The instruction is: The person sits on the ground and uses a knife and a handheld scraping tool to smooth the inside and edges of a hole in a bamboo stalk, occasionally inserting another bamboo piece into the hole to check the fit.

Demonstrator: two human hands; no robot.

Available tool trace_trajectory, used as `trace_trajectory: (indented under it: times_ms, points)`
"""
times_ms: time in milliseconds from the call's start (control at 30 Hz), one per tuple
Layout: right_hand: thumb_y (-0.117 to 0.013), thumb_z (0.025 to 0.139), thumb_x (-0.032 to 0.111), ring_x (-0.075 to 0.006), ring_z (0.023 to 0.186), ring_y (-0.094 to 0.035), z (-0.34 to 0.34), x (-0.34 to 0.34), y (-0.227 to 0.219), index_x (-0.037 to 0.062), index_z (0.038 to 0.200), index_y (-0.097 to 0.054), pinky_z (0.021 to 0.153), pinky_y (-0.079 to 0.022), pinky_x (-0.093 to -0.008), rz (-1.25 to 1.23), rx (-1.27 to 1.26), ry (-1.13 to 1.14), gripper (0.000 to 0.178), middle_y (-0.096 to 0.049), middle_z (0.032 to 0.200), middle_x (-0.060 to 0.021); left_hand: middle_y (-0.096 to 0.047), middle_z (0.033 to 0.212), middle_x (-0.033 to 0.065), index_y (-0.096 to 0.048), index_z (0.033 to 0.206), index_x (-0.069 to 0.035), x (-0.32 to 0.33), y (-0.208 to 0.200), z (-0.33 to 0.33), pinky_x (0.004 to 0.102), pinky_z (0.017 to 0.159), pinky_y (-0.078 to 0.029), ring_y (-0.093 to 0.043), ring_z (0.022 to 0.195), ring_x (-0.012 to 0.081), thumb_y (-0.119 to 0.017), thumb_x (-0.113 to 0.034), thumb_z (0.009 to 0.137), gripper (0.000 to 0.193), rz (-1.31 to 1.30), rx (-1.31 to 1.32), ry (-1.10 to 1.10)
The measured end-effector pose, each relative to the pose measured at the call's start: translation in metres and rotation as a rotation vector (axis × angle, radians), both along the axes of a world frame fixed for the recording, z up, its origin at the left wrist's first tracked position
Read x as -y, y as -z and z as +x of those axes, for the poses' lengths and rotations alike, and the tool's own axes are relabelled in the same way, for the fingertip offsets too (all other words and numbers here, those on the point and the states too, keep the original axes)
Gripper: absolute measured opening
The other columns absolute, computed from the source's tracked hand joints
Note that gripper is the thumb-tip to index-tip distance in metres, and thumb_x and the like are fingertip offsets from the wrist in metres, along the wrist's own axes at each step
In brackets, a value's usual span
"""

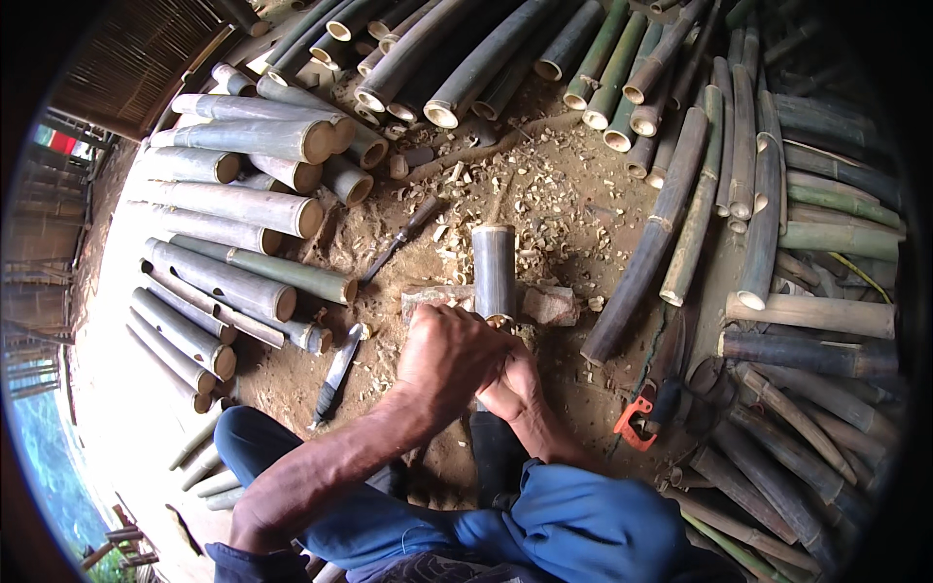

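Note:
A short grey bamboo section (pixel 494 267) lies pointing away from me, its near end resting on a wooden block (pixel 549 305). Just at that near end my left hand (pixel 449 355) is closed in a fist. My right hand (pixel 512 386) is closed too, pressed against the left from below and to the right. Whatever is between them is hidden by the fingers and knuckles. Left of the hands, a knife (pixel 340 374) with a dark handle lies on the ground. Farther up is a long narrow tool (pixel 400 238) with a brown handle.
Bamboo sections (pixel 253 204) are stacked at the left, with more bamboo poles (pixel 496 58) along the far side. Long poles (pixel 661 228) and a bamboo pile (pixel 816 350) fill the right. A saw's orange handle (pixel 637 423) lies right of my knees. Pale shavings (pixel 573 180) litter the dirt.

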State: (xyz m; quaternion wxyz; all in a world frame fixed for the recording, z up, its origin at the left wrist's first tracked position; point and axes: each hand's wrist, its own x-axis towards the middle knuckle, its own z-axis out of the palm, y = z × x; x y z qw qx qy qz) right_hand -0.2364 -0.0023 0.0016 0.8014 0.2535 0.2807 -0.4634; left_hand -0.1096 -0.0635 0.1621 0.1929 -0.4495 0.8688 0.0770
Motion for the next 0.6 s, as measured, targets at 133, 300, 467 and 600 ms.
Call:
trace_trajectory:
  times_ms: [133, 300, 467, 600]
  points:
    - [-0.056, 0.101, 0.02, -0.019, 0.073, -0.069, 0.002, -0.003, -0.004, 0.0036, 0.106, -0.067, 0.069, -0.064, -0.0375, -0.144, -0.355, -0.274, 0.02, -0.073, 0.093, -0.0138, -0.073, 0.08, 0.0146, -0.072, 0.093, -0.005, -0.052, 0.074, 0.067, 0.0434, 0.073, -0.057, -0.073, 0.079, 0.0292, -0.082, -0.021, 0.072, 0.028, 0.145, -0.418, -0.574]
    - [-0.059, 0.101, 0.015, -0.024, 0.076, -0.07, 0.007, 0.006, -0.002, 0.0022, 0.117, -0.063, 0.073, -0.066, -0.0471, -0.177, -0.378, -0.456, 0.02, -0.072, 0.101, -0.0155, -0.075, 0.08, 0.0161, -0.078, 0.095, -0.008, -0.069, 0.095, 0.091, 0.043, 0.07, -0.059, -0.075, 0.074, 0.0301, -0.086, -0.027, 0.06, 0.04, 0.305, -0.503, -0.838]
    - [-0.059, 0.105, 0.021, -0.0239, 0.096, -0.069, 0.012, 0.001, 0.007, 0.0083, 0.118, -0.066, 0.093, -0.059, -0.0463, -0.115, 0.084, 0.007, 0.019, -0.073, 0.111, -0.011, -0.071, 0.079, 0.0071, -0.071, 0.079, -0.007, 0.028, 0.03, 0.049, 0.0404, 0.065, -0.054, -0.071, 0.075, 0.0233, -0.077, -0.015, 0.081, 0.009, 0.074, -0.101, -0.196]
    - [-0.061, 0.103, 0.024, -0.022, 0.095, -0.069, 0.009, -0.002, 0.021, 0.0105, 0.115, -0.068, 0.085, -0.058, -0.0394, -0.137, 0.225, 0.119, 0.019, -0.074, 0.107, -0.008, -0.071, 0.082, 0.0044, -0.071, 0.085, -0.01, 0.03, 0.015, 0.008, 0.0398, 0.073, -0.052, -0.071, 0.086, 0.0226, -0.071, -0.012, 0.086, 0.003, 0.025, -0.01, 0.093]
